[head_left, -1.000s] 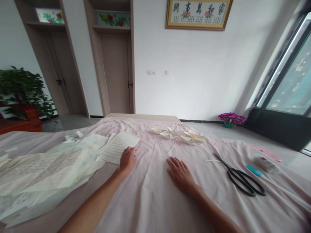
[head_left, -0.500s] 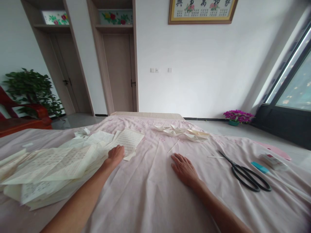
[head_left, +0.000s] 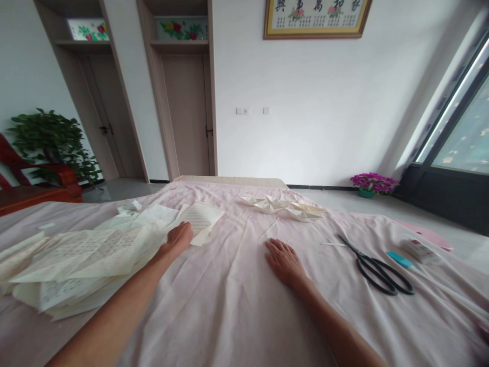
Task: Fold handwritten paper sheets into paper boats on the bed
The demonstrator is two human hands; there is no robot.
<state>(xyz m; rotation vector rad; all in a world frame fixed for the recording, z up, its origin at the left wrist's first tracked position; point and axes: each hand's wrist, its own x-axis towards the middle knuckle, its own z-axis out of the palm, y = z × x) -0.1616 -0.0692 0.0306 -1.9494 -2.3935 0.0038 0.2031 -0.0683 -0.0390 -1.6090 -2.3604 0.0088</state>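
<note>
My left hand (head_left: 180, 235) is closed at the near left edge of a printed paper sheet (head_left: 201, 216), its fingers curled against the paper. Under and beside that forearm spreads a pile of thin, creased printed papers (head_left: 84, 255). My right hand (head_left: 284, 260) lies palm down on the pink tablecloth (head_left: 233, 285), fingers stretched out and holding nothing. Just beyond its fingertips is a thin white paper strip (head_left: 269, 228). Farther back stand several folded paper boats (head_left: 269, 205). Black-handled scissors (head_left: 376, 267) lie to the right of this hand, blades pointing away.
Near the scissors are small white strips (head_left: 332, 243), a blue object (head_left: 399, 259) and a small white box (head_left: 420, 251). A pink round item (head_left: 431, 235) sits at the right edge. A blurred dark shape (head_left: 482, 331) shows at lower right. A red wooden chair (head_left: 49, 181) stands left.
The scissors, blue object and box appear slightly farther left, with the view shifted a little. Both hands keep much the same pose. A blurred dark shape has appeared at lower right.
</note>
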